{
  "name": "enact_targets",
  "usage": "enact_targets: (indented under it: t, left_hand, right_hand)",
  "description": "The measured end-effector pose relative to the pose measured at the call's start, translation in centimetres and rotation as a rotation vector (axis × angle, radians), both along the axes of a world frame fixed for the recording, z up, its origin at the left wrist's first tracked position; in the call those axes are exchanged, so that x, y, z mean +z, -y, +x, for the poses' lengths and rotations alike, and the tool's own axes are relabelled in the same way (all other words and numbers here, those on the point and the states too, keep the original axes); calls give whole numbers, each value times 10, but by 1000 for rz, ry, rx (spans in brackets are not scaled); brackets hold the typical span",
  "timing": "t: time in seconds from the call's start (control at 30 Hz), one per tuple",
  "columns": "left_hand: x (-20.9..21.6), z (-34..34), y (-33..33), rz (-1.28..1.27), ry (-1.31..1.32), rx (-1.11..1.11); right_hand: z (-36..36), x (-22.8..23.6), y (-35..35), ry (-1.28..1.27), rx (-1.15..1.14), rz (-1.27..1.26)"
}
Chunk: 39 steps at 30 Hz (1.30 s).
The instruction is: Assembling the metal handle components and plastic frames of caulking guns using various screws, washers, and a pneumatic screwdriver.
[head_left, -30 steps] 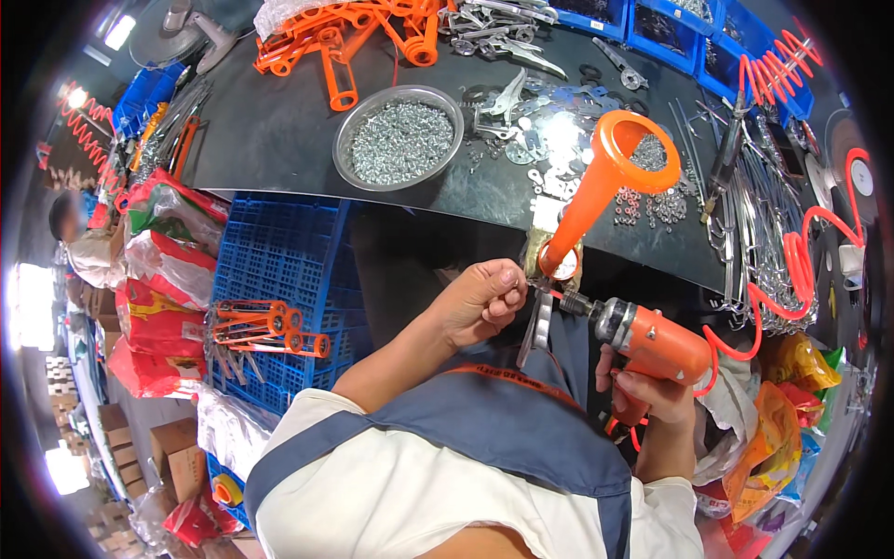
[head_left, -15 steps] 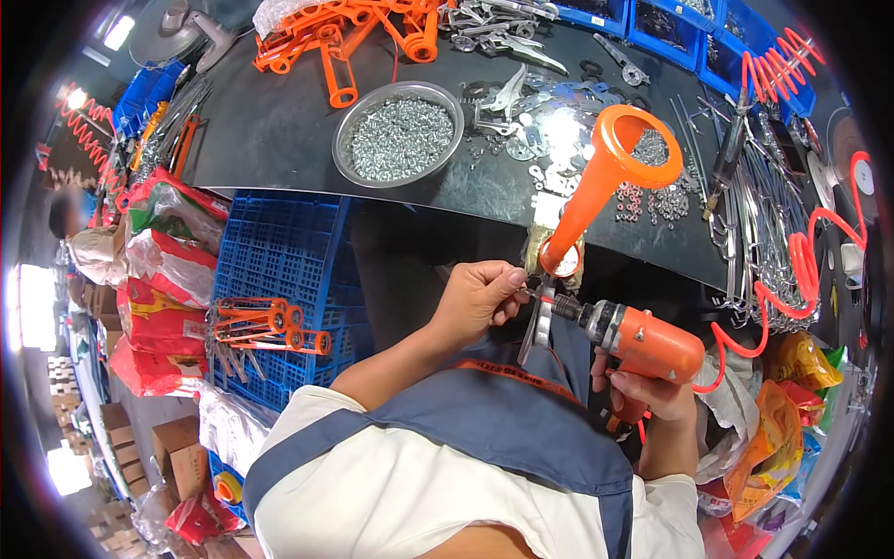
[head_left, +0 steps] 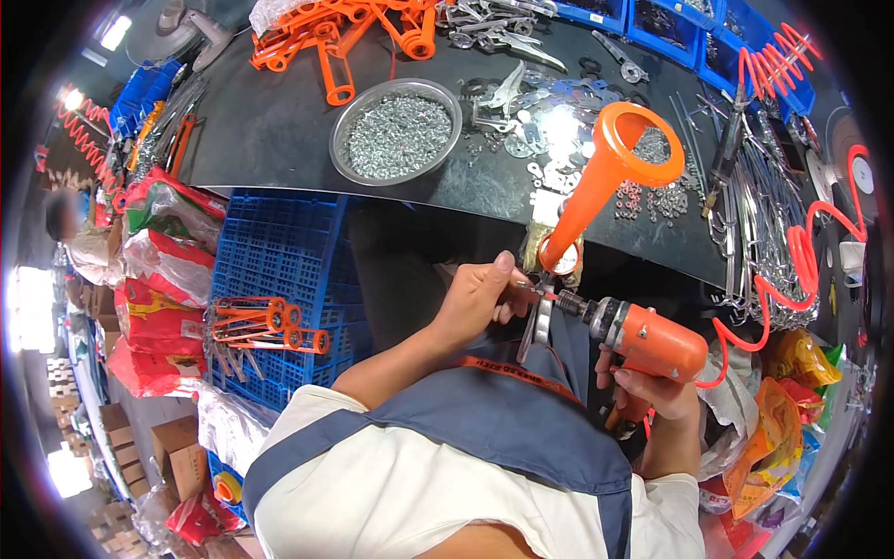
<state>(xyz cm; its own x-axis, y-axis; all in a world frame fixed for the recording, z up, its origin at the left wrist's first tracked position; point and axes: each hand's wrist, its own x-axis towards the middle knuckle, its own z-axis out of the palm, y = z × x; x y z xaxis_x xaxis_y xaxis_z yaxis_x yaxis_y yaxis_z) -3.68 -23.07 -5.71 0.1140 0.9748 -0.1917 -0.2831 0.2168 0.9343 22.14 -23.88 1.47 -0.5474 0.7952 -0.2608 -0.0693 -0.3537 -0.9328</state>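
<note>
Gripping an orange drill (head_left: 659, 341) is the right hand (head_left: 659, 391); the left hand (head_left: 477, 300) curls by a metal lever (head_left: 542, 321), hold unclear.

The right hand (head_left: 667, 393) partly hides the grip (head_left: 634, 407) of the orange drill (head_left: 663, 345).

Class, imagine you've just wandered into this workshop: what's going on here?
A person holds an orange power drill in the right hand, its tip pointing left toward the metal levers below an orange tube. The left hand is beside those levers; anything between its fingers is too small to make out. Whether the drill tip touches anything is unclear. A bowl of small metal parts sits on the bench.
</note>
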Motion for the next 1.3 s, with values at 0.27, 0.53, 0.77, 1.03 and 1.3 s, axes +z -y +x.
enact_targets:
  t: [0.27,0.53,0.77,1.03,1.3]
  left_hand:
    - [-25,4,-7,367,-498,96]
    - [-37,34,-41,583,-757,90]
    - [-51,41,-45,584,-749,170]
    - [-60,48,-46,593,-705,207]
    - [-53,47,-46,537,-717,183]
  right_hand:
    - [10,14,-14,246,-128,25]
    - [-8,32,-51,452,-8,-4]
    - [-58,82,-104,865,425,66]
    - [-67,90,-105,971,544,82]
    - [-64,83,-104,807,427,-83]
